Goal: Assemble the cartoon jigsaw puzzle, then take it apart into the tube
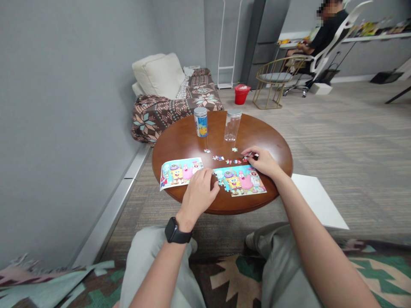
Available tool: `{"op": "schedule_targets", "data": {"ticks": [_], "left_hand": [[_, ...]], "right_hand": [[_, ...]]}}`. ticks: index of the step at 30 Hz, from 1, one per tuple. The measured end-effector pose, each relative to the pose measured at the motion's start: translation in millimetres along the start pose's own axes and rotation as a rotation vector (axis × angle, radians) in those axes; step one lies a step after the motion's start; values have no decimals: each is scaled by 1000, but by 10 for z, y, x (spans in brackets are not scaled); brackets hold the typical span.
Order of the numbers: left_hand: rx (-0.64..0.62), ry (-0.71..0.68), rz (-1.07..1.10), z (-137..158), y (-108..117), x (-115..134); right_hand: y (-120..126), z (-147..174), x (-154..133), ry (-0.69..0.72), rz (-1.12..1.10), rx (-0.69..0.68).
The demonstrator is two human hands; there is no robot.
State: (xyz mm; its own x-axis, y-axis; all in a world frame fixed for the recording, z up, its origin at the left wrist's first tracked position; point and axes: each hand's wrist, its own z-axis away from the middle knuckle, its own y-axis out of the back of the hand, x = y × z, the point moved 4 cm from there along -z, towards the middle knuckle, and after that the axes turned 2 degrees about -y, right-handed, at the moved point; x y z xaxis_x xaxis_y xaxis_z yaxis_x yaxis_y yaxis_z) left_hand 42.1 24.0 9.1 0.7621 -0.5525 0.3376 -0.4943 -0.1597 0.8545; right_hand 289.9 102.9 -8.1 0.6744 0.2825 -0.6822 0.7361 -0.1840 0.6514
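A partly assembled jigsaw puzzle (245, 182) with cartoon characters lies on the round wooden table, its left edge jagged. To its left is a printed sheet (183, 170) with the same cartoon picture, one corner curling up. My left hand (199, 190) rests between the two, fingers bent and thumb apart, holding nothing visible. Above the puzzle's top right, my right hand (261, 161) pinches at a small puzzle piece (245, 159), partly covered by the fingers. Several loose pieces (237, 161) lie in a row beyond the puzzle, with another piece (234, 149) farther back.
At the back of the table (173, 137) stand a blue-labelled jar (201, 123) and a clear jar (232, 126). A white board (316, 201) sits low at the right. Beyond are a covered couch, a red bin (241, 94), a wire chair and a seated person (327, 34).
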Motion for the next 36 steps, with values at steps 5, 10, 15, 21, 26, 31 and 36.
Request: {"op": "schedule_targets", "data": {"ticks": [5, 10, 15, 21, 26, 31, 36], "left_hand": [[2, 6, 5, 1, 6, 7], [-7, 11, 6, -2, 13, 13], [-8, 10, 12, -2, 16, 13], [-4, 9, 14, 1, 14, 9], [-12, 10, 7, 3, 9, 5], [-8, 8, 15, -2, 12, 3], [-3, 3, 12, -3, 9, 2]], "right_hand": [[-16, -6, 0, -12, 13, 16], [-9, -2, -33, -41, 12, -3], [0, 7, -72, -82, -1, -53], [22, 16, -97, -112, -17, -58], [30, 9, -73, -105, -62, -12], [22, 10, -83, -88, -44, -67], [35, 8, -90, -72, -82, -72]]}}
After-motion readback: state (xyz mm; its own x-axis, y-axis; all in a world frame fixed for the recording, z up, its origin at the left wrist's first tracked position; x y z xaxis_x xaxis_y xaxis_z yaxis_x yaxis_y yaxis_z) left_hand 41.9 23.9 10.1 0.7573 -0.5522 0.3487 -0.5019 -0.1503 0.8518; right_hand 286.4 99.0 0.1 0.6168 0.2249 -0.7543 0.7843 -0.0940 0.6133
